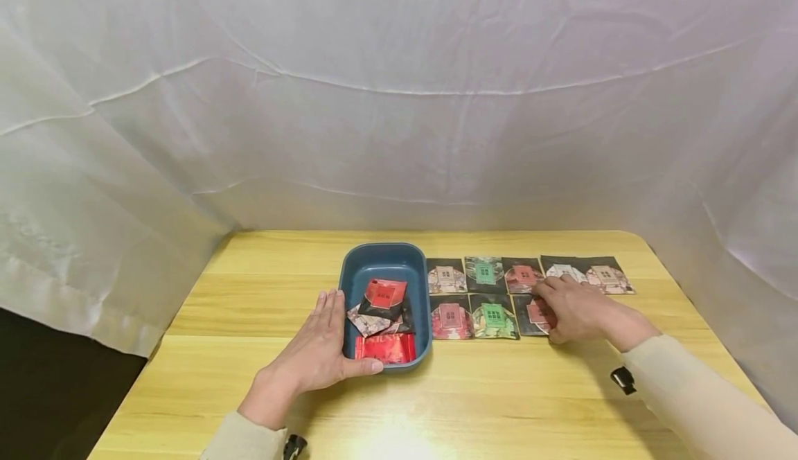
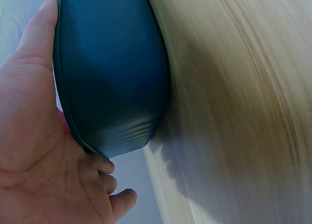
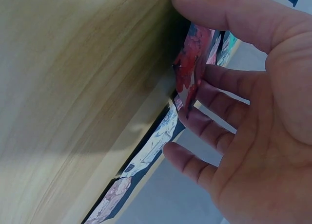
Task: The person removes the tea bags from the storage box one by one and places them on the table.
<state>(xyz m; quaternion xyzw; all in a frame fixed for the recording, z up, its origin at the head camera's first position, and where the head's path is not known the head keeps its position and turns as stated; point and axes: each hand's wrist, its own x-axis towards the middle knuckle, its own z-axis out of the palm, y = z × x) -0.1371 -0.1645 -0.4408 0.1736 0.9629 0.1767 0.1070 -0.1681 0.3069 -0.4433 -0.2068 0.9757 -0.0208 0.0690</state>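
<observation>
My left hand (image 1: 318, 349) rests against a blue plastic tray (image 1: 386, 251), fingers straight along its left side and thumb on its front rim. Inside the tray lie a black-and-red sachet (image 1: 383, 297), other dark patterned sachets beneath it, and a shiny red packet (image 1: 386, 349). My right hand (image 1: 576, 307) holds a dark sachet with a red label (image 1: 537, 313) by its right side, at the right end of the front row. In the right wrist view, this red-patterned sachet (image 3: 192, 63) stands tilted between thumb and fingers.
Right of the tray, sachets lie in two rows: a pink one (image 1: 451, 318) and a green one (image 1: 494, 316) in front, with a beige one (image 1: 447, 276), a green-labelled one (image 1: 485, 274), a red one (image 1: 522, 276) and more behind. A pale curtain (image 1: 399, 134) hangs beyond the wooden table (image 1: 499, 404).
</observation>
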